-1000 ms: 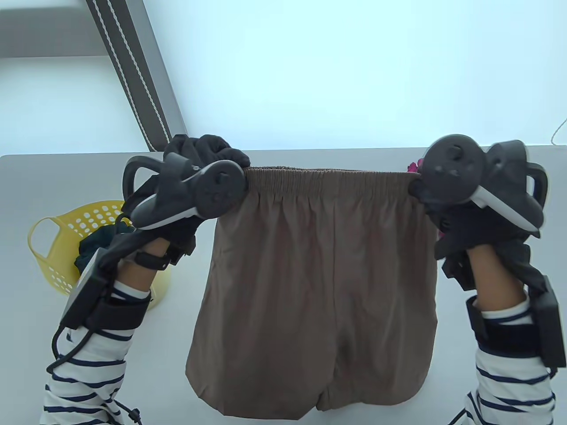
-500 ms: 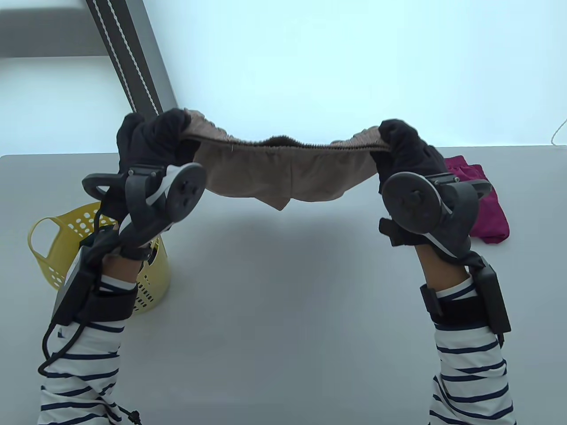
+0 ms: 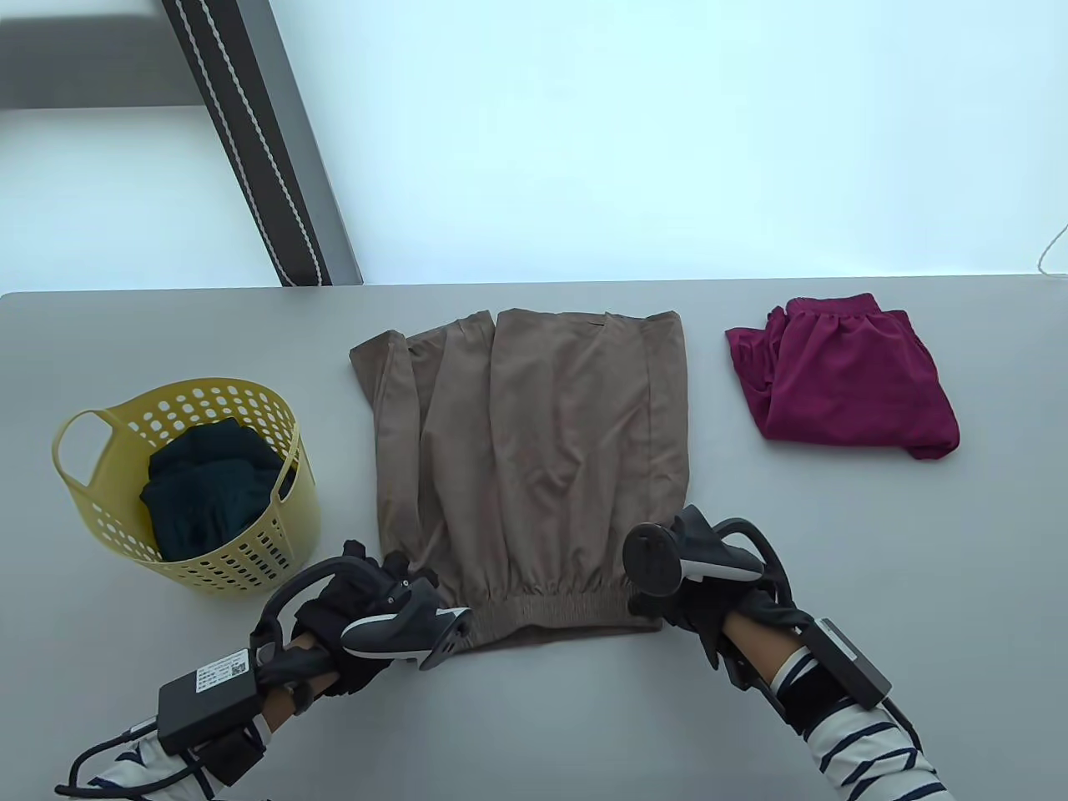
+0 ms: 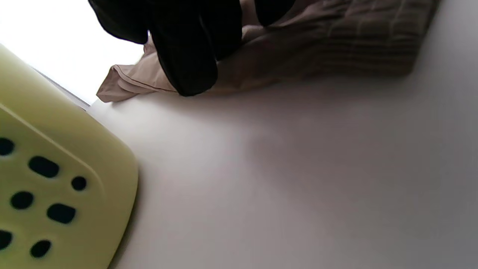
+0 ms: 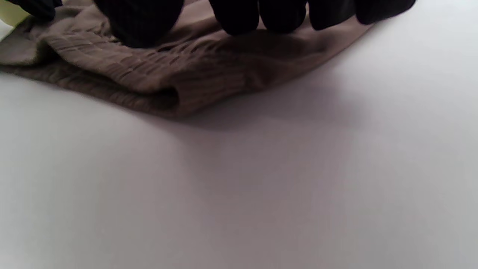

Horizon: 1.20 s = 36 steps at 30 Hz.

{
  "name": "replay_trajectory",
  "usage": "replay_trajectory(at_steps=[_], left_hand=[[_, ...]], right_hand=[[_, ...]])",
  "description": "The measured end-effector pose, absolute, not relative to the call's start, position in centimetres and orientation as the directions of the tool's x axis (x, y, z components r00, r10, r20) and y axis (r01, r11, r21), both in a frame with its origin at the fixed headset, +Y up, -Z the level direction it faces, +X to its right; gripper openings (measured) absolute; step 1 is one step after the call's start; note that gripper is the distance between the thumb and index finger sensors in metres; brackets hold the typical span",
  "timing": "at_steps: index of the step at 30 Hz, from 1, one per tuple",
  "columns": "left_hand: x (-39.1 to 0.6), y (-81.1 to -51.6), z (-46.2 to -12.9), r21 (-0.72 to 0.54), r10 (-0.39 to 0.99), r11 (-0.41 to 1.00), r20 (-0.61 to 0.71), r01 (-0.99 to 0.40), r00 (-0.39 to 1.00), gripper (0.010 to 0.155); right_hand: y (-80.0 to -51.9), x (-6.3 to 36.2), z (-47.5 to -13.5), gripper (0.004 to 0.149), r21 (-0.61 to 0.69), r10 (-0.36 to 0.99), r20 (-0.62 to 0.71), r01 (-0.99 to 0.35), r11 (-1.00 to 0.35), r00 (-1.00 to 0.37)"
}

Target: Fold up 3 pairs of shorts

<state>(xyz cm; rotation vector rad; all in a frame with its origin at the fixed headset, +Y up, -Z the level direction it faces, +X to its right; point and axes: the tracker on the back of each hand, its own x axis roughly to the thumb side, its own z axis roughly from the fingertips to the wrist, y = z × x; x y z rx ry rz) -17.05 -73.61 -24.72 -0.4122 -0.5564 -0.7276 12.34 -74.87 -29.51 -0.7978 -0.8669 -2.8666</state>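
The brown shorts (image 3: 542,450) lie spread on the grey table (image 3: 534,717), elastic waistband toward me and leg hems at the far side. My left hand (image 3: 392,588) holds the waistband's left corner and my right hand (image 3: 692,584) holds its right corner, both low on the table. The left wrist view has black fingers (image 4: 186,48) curled onto the brown fabric (image 4: 336,41). In the right wrist view the thumb and fingers (image 5: 239,15) sit on the ribbed waistband (image 5: 149,74). Folded magenta shorts (image 3: 851,375) lie at the far right.
A yellow perforated basket (image 3: 275,542) stands on the left with dark green shorts (image 3: 209,492) inside, close to my left hand; its wall (image 4: 56,179) fills the left wrist view's lower left. A dark striped band (image 3: 250,142) runs beyond the table's far edge.
Both hands came down from the air and toward me, swinging the brown shorts over and laying them flat on the table with the waistband near me.
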Motion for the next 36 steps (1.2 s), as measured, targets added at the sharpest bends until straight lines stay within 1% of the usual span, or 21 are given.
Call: replay_trajectory(at_steps=[1, 2, 3, 4, 8, 14, 17, 18, 19, 20, 21, 23, 24, 26, 28, 29, 31, 32, 33, 34, 36], left_hand=[[-17.4, -74.2, -24.5, -0.177, -0.488, 0.683, 0.611, 0.708, 0.623, 0.067], [-17.6, -74.5, -24.3, -0.196, -0.47, 0.684, 0.619, 0.703, 0.629, 0.068], [-17.9, -74.8, -24.0, -0.229, -0.442, 0.684, 0.626, 0.693, 0.642, 0.07], [-18.2, -74.9, -23.5, -0.234, -0.436, 0.692, 0.619, 0.683, 0.653, 0.071], [-18.7, -75.2, -22.1, -0.212, -0.429, 0.703, 0.635, 0.678, 0.643, 0.072], [-18.6, -75.4, -19.9, -0.161, -0.445, 0.697, 0.667, 0.699, 0.597, 0.073], [-18.2, -75.1, -19.6, -0.151, -0.47, 0.646, 0.694, 0.748, 0.546, 0.074], [-18.1, -74.7, -19.8, -0.153, -0.465, 0.646, 0.698, 0.748, 0.544, 0.073], [-18.0, -74.2, -20.4, -0.15, -0.453, 0.686, 0.678, 0.712, 0.579, 0.073], [-17.9, -73.6, -21.1, -0.148, -0.441, 0.737, 0.635, 0.66, 0.635, 0.075], [-17.7, -73.2, -21.7, -0.137, -0.43, 0.777, 0.597, 0.614, 0.677, 0.081], [-17.2, -72.4, -23.4, -0.087, -0.444, 0.814, 0.543, 0.574, 0.713, 0.088], [-16.7, -72.3, -24.6, -0.071, -0.474, 0.806, 0.517, 0.588, 0.713, 0.088], [-15.6, -72.6, -26.7, -0.07, -0.544, 0.759, 0.479, 0.647, 0.689, 0.087], [-14.8, -73.5, -28.2, -0.071, -0.602, 0.708, 0.461, 0.703, 0.652, 0.079], [-14.4, -74.2, -29.0, -0.086, -0.634, 0.665, 0.459, 0.742, 0.622, 0.077], [-13.8, -75.4, -29.9, -0.124, -0.665, 0.602, 0.468, 0.789, 0.581, 0.073], [-13.5, -75.8, -30.0, -0.138, -0.664, 0.591, 0.477, 0.795, 0.576, 0.072], [-13.3, -76.1, -30.0, -0.149, -0.656, 0.588, 0.487, 0.795, 0.577, 0.072], [-12.9, -76.3, -29.7, -0.163, -0.643, 0.588, 0.499, 0.792, 0.58, 0.073], [-12.4, -76.2, -28.9, -0.154, -0.629, 0.597, 0.519, 0.787, 0.579, 0.072]], right_hand=[[-75.8, 12.4, -29.1, 0.078, 0.559, 0.121, 0.484, 0.2, -0.804, -0.867], [-75.9, 12.5, -28.8, 0.08, 0.568, 0.125, 0.488, 0.206, -0.797, -0.864], [-75.9, 12.7, -28.4, 0.08, 0.552, 0.12, 0.502, 0.21, -0.807, -0.856], [-75.8, 12.8, -28.2, 0.079, 0.552, 0.126, 0.512, 0.214, -0.806, -0.849], [-75.8, 13.7, -26.9, 0.075, 0.637, 0.207, 0.501, 0.196, -0.746, -0.84], [-75.3, 13.9, -25.4, 0.069, 0.648, 0.218, 0.526, 0.222, -0.729, -0.822], [-74.5, 13.6, -25.5, 0.063, 0.657, 0.22, 0.521, 0.224, -0.72, -0.825], [-74.1, 13.4, -25.9, 0.06, 0.668, 0.218, 0.51, 0.223, -0.71, -0.832], [-73.6, 13.2, -26.3, 0.06, 0.673, 0.223, 0.498, 0.212, -0.708, -0.838], [-72.9, 12.9, -27.0, 0.062, 0.659, 0.235, 0.481, 0.171, -0.732, -0.845], [-72.3, 12.6, -27.8, 0.062, 0.641, 0.244, 0.445, 0.117, -0.758, -0.862], [-71.3, 11.8, -29.2, 0.062, 0.572, 0.236, 0.396, 0.037, -0.82, -0.888], [-70.7, 11.0, -30.7, 0.065, 0.51, 0.217, 0.35, -0.009, -0.86, -0.911], [-70.5, 10.0, -32.7, 0.071, 0.46, 0.183, 0.261, -0.045, -0.887, -0.948], [-71.0, 9.1, -34.8, 0.078, 0.448, 0.13, 0.168, -0.041, -0.893, -0.977], [-71.7, 8.7, -35.9, 0.081, 0.482, 0.096, 0.121, -0.026, -0.876, -0.988], [-73.3, 8.5, -37.5, 0.086, 0.565, 0.067, 0.029, -0.039, -0.824, -0.997], [-74.4, 8.6, -38.3, 0.088, 0.611, 0.03, -0.026, -0.04, -0.791, -0.999], [-74.7, 8.8, -38.8, 0.088, 0.597, -0.022, -0.06, -0.019, -0.802, -0.998], [-75.1, 9.2, -39.6, 0.087, 0.569, -0.114, -0.09, 0.043, -0.821, -0.989], [-75.5, 10.0, -40.4, 0.09, 0.589, -0.158, -0.129, 0.052, -0.806, -0.979]])
